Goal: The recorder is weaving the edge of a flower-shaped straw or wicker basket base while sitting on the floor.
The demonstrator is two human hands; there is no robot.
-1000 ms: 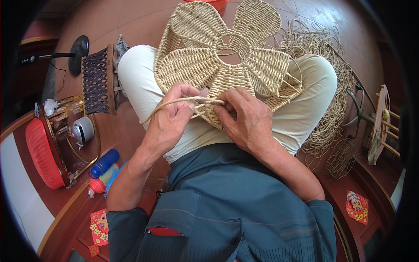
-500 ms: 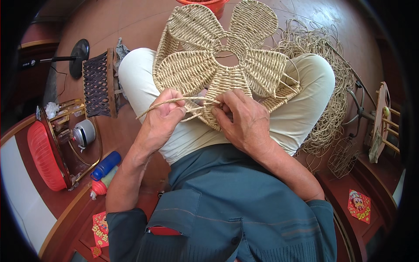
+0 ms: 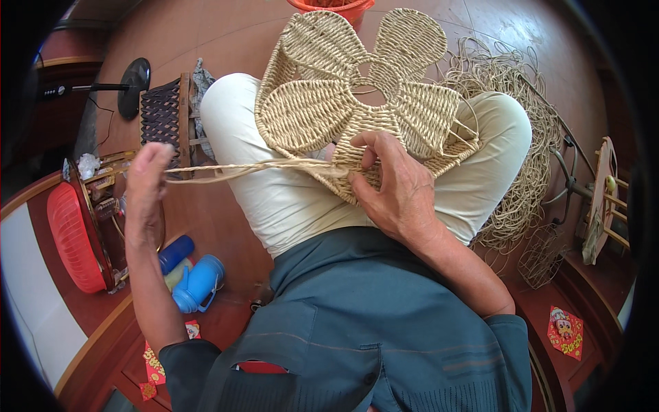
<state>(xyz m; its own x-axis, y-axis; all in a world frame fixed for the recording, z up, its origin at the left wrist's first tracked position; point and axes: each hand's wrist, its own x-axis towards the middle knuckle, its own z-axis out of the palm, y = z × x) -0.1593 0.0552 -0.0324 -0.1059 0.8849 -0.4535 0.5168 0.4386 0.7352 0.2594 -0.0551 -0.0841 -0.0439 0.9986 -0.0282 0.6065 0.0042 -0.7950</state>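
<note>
A flower-shaped woven basket (image 3: 302,113) of twisted straw cord, with a round hole in its centre, rests across my lap. At its lower petal, my right hand (image 3: 401,189) grips the weave, thumb on the near side; some of its fingertips are hidden. Two strands of straw cord (image 3: 240,167) stretch tight from that petal toward the left. Their far end is at my left hand (image 3: 145,185), which is closed on them, raised well out to the left and a little blurred. Loose cord loops stick out of the basket's right side.
A tangled heap of straw cord (image 3: 511,185) lies on the floor at right. Beyond the basket stands a red tub (image 3: 353,12). To the left are a woven-seat stool (image 3: 163,113), a red plastic basket (image 3: 72,237) and a blue thermos jug (image 3: 199,283); a wooden rack (image 3: 600,196) is far right.
My left hand has swung far out to the left, drawing the cord strands long and straight. My right hand stays at the lower petal, its index finger lifted. The view has shifted slightly.
</note>
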